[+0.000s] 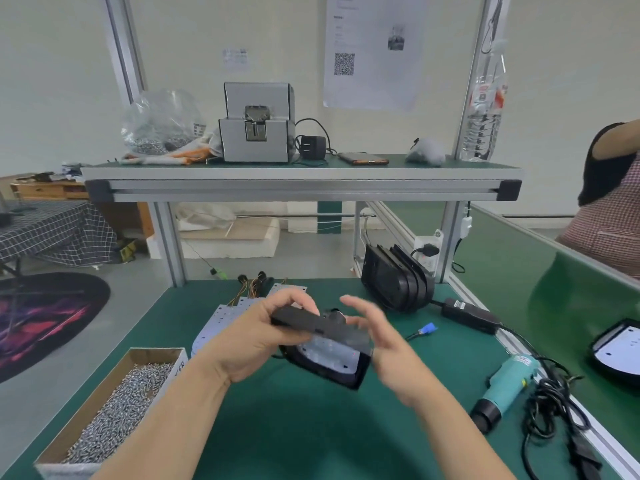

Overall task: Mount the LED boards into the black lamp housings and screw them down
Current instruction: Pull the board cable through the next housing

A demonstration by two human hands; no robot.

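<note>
Nearest, to the lower left of the black lamp housing (pixel 332 332), an open box of screws (pixel 114 407) sits on the green mat. To the housing's lower right lies a teal electric screwdriver (pixel 509 386), its cable in a heap.

The housing itself is held up off the mat, straight ahead between the two hands. Its long axis runs from upper left down to the right. Its open face is tipped toward the person, so the pale LED board (pixel 329 353) shows inside (whether it is fully seated I cannot tell).

The left hand (pixel 256 337) grips the housing's left end, fingers curled over the top edge and thumb beneath. The right hand (pixel 377 337) is at the right end, blurred, fingers straight and spread. Its palm seems to touch the housing, and it holds nothing. That free hand is on the screwdriver's side, so fetching the tool is probably its job.

Beyond the housing to the left lie loose LED boards (pixel 221 317). Beyond it to the right stands a stack of housings (pixel 394 278).
</note>
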